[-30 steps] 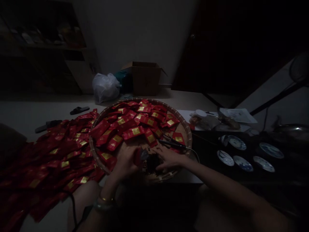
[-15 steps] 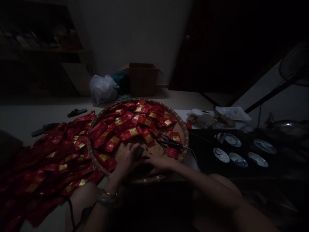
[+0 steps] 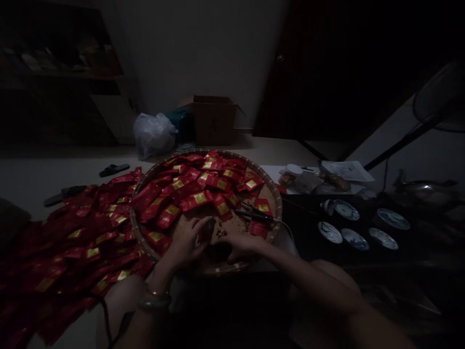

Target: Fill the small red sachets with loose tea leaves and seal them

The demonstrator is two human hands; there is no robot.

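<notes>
Both hands work at the near side of a round woven bamboo tray (image 3: 278, 203) piled with red packets (image 3: 181, 186) that have gold labels. My left hand (image 3: 186, 242) has its fingers curled around a small dark, shiny thing (image 3: 208, 228), too dim to name. Close to it on the right, my right hand (image 3: 238, 245) is bent with its fingertips pointing toward the left hand; what it holds, if anything, is lost in shadow. Dark crumbs (image 3: 238, 224) are scattered on the tray beyond the hands. A black corded tool with two long arms, like a hair straightener (image 3: 256, 213), lies at the tray's right.
More red packets (image 3: 83, 252) are heaped on the floor to the left, near dark slippers (image 3: 113, 169). On the right, a dark table (image 3: 308, 228) carries small blue-and-white dishes (image 3: 354, 239) and a clear jar (image 3: 291, 174). Behind stand a cardboard box (image 3: 214, 121) and a white plastic bag (image 3: 154, 135).
The hands have drawn slightly apart; the left one has shifted left and a little down. The right hand's fingers have curled more. The packets and corded tool stay put.
</notes>
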